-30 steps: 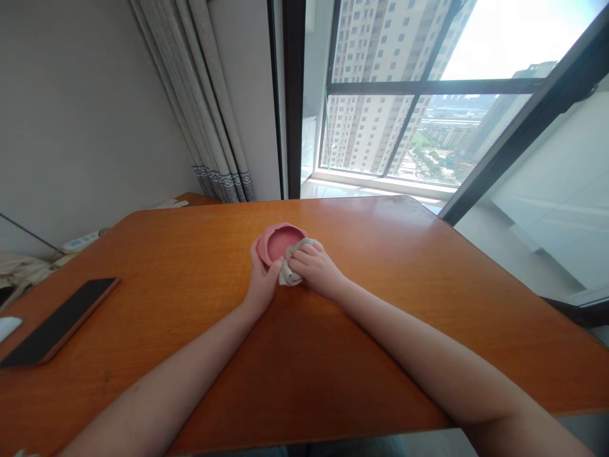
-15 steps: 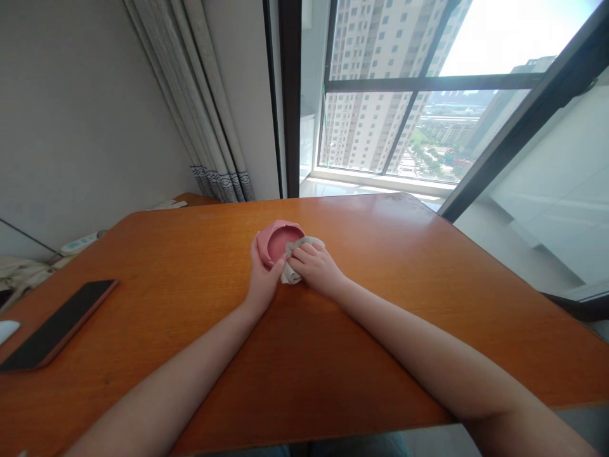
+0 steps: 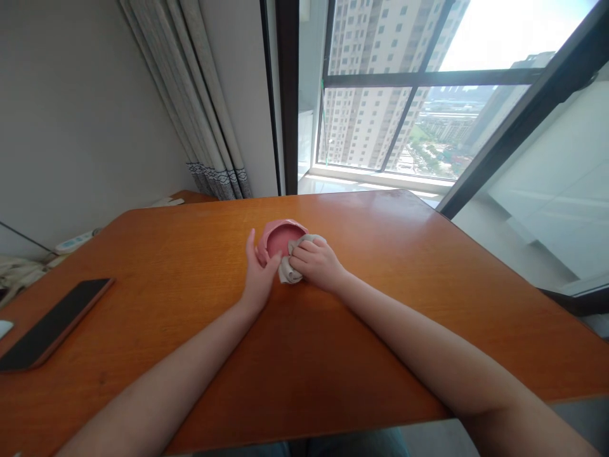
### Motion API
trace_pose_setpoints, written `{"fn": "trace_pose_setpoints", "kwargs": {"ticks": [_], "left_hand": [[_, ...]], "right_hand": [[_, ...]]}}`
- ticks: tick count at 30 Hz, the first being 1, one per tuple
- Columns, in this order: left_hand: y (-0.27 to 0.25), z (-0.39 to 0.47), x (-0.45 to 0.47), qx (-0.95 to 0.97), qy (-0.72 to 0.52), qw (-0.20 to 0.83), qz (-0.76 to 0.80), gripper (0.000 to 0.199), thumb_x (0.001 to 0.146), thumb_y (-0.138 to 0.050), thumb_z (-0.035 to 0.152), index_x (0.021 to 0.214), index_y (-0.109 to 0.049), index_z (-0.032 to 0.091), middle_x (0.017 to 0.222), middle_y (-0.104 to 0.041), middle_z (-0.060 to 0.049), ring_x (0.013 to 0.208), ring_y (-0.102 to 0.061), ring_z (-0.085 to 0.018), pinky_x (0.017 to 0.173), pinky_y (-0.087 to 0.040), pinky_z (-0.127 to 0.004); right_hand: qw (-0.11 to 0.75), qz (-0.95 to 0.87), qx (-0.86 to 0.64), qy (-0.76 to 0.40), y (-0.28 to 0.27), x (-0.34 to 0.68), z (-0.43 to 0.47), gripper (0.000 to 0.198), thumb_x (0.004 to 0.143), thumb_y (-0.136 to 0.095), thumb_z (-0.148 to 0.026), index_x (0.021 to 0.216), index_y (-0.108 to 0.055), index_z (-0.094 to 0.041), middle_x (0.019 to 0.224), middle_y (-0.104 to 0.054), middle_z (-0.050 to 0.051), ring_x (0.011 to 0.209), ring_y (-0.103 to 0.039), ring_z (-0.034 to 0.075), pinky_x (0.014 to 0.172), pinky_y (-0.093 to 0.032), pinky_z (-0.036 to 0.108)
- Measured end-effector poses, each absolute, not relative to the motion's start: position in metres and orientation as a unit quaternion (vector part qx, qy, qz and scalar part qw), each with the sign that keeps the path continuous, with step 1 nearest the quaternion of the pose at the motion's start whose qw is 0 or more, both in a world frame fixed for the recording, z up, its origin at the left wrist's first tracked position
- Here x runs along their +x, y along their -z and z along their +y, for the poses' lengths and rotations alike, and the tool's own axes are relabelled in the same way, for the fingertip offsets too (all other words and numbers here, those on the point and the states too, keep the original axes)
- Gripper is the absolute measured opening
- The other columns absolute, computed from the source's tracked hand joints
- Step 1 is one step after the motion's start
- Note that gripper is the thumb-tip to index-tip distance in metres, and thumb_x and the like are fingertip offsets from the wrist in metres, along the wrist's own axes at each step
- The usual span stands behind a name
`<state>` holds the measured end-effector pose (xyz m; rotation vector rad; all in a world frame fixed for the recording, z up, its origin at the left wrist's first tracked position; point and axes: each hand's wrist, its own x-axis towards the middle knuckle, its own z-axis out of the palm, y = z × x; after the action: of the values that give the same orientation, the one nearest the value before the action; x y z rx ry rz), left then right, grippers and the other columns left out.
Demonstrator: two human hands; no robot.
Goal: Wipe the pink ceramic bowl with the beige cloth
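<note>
Bracketing the near left side of a pink dish (image 3: 281, 239), the left hand (image 3: 260, 274) holds its thumb and one raised finger wide apart, thumb at the near rim; from my end I can't tell whether the hidden fingers bear any weight. The right hand (image 3: 318, 261) is curled round a pale folded cloth (image 3: 288, 273), bunched against the dish's near right rim with a fold showing below the fingers. The dish is tipped, hollow towards me, over the middle of the worktop (image 3: 380, 241); I can't make out whether its base touches the wood. I judge it light and fairly stiff, and since I can't settle what it is made of, I'd treat it as breakable. Its angular outer wall should offer better purchase than the smooth inside, so I'd take the left side, thumb over the rim and fingers spread behind. The cloth looks limp and is best held as a gathered wad. Farther out, a dark pad (image 3: 57, 324) lies well to the left, and beyond the worktop I see a grey curtain (image 3: 204, 108) and a window (image 3: 371, 80).
</note>
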<state>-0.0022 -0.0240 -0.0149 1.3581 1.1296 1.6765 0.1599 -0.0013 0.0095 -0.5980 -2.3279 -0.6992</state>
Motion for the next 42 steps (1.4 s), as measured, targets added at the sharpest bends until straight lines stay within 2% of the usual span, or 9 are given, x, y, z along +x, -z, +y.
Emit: {"fn": "trace_pose_setpoints", "kwargs": {"ticks": [3,8,12,17,25,31,36,38,42], "left_hand": [[0.02,-0.024,0.0,0.52,-0.657,0.36,0.411,0.067,0.078,-0.058,0.025,0.137,-0.029,0.026,0.149,-0.028,-0.006,0.136,-0.03,-0.021,0.112,-0.027,-0.035],[0.024,-0.018,-0.004,0.503,-0.635,0.364,0.459,0.059,0.076,-0.051,0.016,0.132,-0.036,0.025,0.139,-0.041,-0.006,0.128,-0.041,-0.021,0.11,-0.031,-0.038],[0.02,-0.018,-0.007,0.548,-0.616,0.321,0.466,0.067,0.074,-0.057,0.017,0.136,-0.034,0.024,0.147,-0.032,-0.006,0.136,-0.029,-0.021,0.114,-0.023,-0.035],[0.022,-0.022,-0.003,0.526,-0.643,0.327,0.451,0.077,0.077,-0.061,0.027,0.142,-0.021,0.028,0.152,-0.021,-0.004,0.139,-0.023,-0.02,0.114,-0.022,-0.036],[0.026,-0.015,-0.003,0.478,-0.649,0.368,0.463,0.052,0.079,-0.05,0.022,0.13,-0.042,0.024,0.138,-0.044,-0.005,0.128,-0.042,-0.02,0.109,-0.033,-0.037],[0.027,-0.013,-0.004,0.493,-0.625,0.395,0.459,0.057,0.079,-0.052,0.024,0.133,-0.037,0.027,0.142,-0.04,-0.004,0.129,-0.041,-0.02,0.105,-0.037,-0.035],[0.018,-0.021,0.004,0.481,-0.646,0.421,0.418,0.072,0.082,-0.055,0.036,0.142,-0.016,0.033,0.151,-0.026,-0.004,0.132,-0.038,-0.019,0.104,-0.039,-0.032],[0.016,-0.024,0.007,0.482,-0.649,0.43,0.402,0.073,0.082,-0.056,0.037,0.142,-0.015,0.032,0.148,-0.03,-0.006,0.128,-0.042,-0.019,0.103,-0.04,-0.033],[0.019,-0.023,0.006,0.452,-0.653,0.433,0.426,0.054,0.082,-0.052,0.033,0.132,-0.033,0.024,0.131,-0.047,-0.009,0.116,-0.051,-0.019,0.099,-0.042,-0.036]], "right_hand": [[0.32,-0.877,-0.253,0.254,-0.012,0.151,-0.007,0.024,0.092,-0.043,-0.017,0.073,-0.057,-0.019,0.07,-0.056,0.002,0.072,-0.04,0.016,0.066,-0.026,0.033],[0.249,-0.917,-0.219,0.223,-0.019,0.162,0.002,0.018,0.091,-0.046,-0.019,0.079,-0.058,-0.018,0.082,-0.06,0.003,0.083,-0.044,0.017,0.071,-0.028,0.033],[0.211,-0.922,-0.231,0.229,-0.021,0.171,0.009,0.018,0.092,-0.045,-0.018,0.08,-0.058,-0.018,0.085,-0.061,0.004,0.086,-0.044,0.018,0.072,-0.028,0.034],[0.24,-0.911,-0.239,0.234,-0.016,0.158,0.001,0.02,0.093,-0.043,-0.017,0.081,-0.059,-0.018,0.079,-0.06,0.004,0.08,-0.043,0.018,0.069,-0.026,0.034],[0.246,-0.925,-0.235,0.171,-0.017,0.161,0.0,0.016,0.092,-0.044,-0.019,0.087,-0.058,-0.018,0.085,-0.061,0.005,0.085,-0.045,0.018,0.076,-0.027,0.033],[0.254,-0.932,-0.209,0.152,-0.014,0.169,0.007,0.017,0.092,-0.044,-0.022,0.083,-0.058,-0.018,0.085,-0.061,0.005,0.085,-0.044,0.018,0.076,-0.031,0.032],[0.298,-0.905,-0.26,0.154,-0.012,0.156,-0.003,0.021,0.093,-0.04,-0.019,0.081,-0.057,-0.018,0.078,-0.057,0.005,0.081,-0.042,0.018,0.072,-0.032,0.031],[0.311,-0.896,-0.278,0.152,-0.012,0.152,-0.007,0.021,0.093,-0.039,-0.019,0.082,-0.057,-0.018,0.078,-0.056,0.005,0.08,-0.041,0.018,0.072,-0.033,0.031],[0.298,-0.911,-0.246,0.146,-0.011,0.153,-0.004,0.017,0.091,-0.044,-0.022,0.083,-0.057,-0.018,0.081,-0.057,0.005,0.08,-0.042,0.018,0.073,-0.034,0.031]]}}
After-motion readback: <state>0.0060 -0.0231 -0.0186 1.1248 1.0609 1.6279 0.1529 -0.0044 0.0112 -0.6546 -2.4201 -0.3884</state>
